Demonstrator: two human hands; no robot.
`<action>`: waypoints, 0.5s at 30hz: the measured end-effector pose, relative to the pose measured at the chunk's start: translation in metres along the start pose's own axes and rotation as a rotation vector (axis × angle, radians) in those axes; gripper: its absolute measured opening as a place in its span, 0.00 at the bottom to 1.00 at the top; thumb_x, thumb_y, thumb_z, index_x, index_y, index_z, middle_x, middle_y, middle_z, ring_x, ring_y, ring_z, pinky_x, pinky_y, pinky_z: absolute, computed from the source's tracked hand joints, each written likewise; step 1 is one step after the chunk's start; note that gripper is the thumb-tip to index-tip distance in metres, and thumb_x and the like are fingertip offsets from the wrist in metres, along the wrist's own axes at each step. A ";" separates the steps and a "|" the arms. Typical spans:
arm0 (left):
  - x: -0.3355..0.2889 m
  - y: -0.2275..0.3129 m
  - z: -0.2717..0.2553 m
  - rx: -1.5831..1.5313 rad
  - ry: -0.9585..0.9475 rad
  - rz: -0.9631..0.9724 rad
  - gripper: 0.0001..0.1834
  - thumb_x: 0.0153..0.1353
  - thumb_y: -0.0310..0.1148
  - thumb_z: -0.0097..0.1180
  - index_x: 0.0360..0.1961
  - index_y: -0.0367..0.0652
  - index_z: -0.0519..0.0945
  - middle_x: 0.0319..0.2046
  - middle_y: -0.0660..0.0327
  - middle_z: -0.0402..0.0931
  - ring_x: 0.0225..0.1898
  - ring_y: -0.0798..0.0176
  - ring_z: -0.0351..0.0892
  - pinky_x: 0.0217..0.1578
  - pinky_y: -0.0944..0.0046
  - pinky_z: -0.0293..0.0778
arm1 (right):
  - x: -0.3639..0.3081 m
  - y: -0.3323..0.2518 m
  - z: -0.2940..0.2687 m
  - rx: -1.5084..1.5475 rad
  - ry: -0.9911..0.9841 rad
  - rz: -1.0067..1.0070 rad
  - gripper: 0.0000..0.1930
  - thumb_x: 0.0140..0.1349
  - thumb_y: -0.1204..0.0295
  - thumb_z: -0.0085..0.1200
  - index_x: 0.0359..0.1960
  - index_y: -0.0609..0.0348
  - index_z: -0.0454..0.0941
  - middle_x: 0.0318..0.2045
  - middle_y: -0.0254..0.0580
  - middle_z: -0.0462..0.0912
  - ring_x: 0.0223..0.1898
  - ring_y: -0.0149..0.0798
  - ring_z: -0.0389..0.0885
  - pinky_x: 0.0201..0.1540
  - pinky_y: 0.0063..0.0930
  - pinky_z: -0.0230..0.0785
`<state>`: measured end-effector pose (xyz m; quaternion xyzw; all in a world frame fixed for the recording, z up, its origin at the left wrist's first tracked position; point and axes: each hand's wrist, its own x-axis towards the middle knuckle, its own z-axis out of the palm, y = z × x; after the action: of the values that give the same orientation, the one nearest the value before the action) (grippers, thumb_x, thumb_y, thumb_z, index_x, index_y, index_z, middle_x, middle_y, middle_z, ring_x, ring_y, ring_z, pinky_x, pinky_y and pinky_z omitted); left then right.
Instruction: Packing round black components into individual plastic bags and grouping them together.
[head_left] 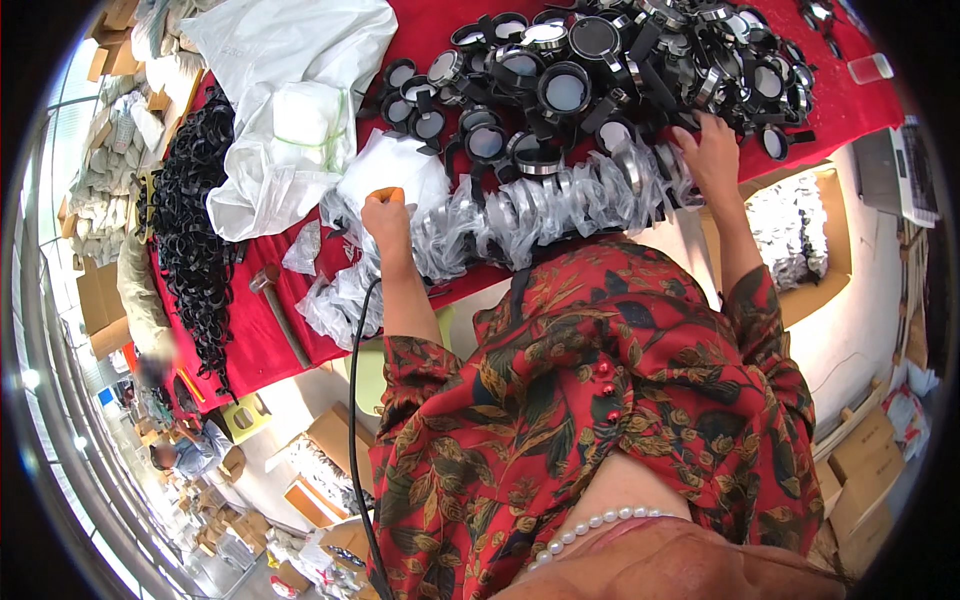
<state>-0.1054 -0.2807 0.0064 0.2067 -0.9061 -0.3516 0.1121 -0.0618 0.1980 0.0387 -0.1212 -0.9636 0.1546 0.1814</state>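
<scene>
My left hand (388,222) is closed around a small orange-handled tool (386,194), whose far end is hidden. It is over a stack of thin white sheets (405,165). My right hand (712,155) reaches to the front of a big pile of watch-like pieces (565,90) with round metal rims, pale faces and black straps. Its thumb and fingers are apart; no held thing shows. Between my hands runs a row of the same kind of pieces in clear plastic bags (540,215), along the near edge of the table.
A large white plastic bag (270,150) and a heap of black straps (190,220) cover the left of the red-clothed table (262,350), beside a hammer (280,310). A black cable (355,400) hangs by my left arm. An open carton (835,235) stands at right.
</scene>
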 end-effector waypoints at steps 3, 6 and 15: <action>-0.014 0.041 -0.014 -0.261 -0.068 -0.133 0.10 0.52 0.24 0.57 0.34 0.27 0.78 0.29 0.52 0.78 0.24 0.61 0.79 0.26 0.63 0.79 | 0.003 0.003 -0.004 -0.070 -0.009 0.017 0.22 0.55 0.59 0.59 0.46 0.60 0.76 0.40 0.49 0.79 0.43 0.53 0.76 0.45 0.46 0.68; -0.007 0.025 -0.015 -0.509 -0.022 -0.215 0.08 0.56 0.22 0.55 0.35 0.26 0.75 0.32 0.52 0.76 0.25 0.60 0.79 0.25 0.64 0.82 | 0.001 0.020 -0.007 -0.055 -0.014 0.137 0.22 0.55 0.57 0.58 0.47 0.59 0.75 0.41 0.47 0.79 0.45 0.53 0.75 0.45 0.47 0.66; -0.034 0.050 -0.021 -1.011 -0.005 -0.209 0.07 0.60 0.26 0.56 0.34 0.31 0.78 0.29 0.54 0.78 0.25 0.64 0.76 0.29 0.58 0.83 | 0.038 -0.005 0.007 0.012 0.214 0.163 0.26 0.56 0.52 0.58 0.45 0.65 0.76 0.42 0.57 0.79 0.47 0.55 0.75 0.47 0.48 0.66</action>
<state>-0.0826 -0.2443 0.0544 0.2152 -0.5978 -0.7555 0.1601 -0.0999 0.2027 0.0456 -0.2138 -0.9247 0.1610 0.2706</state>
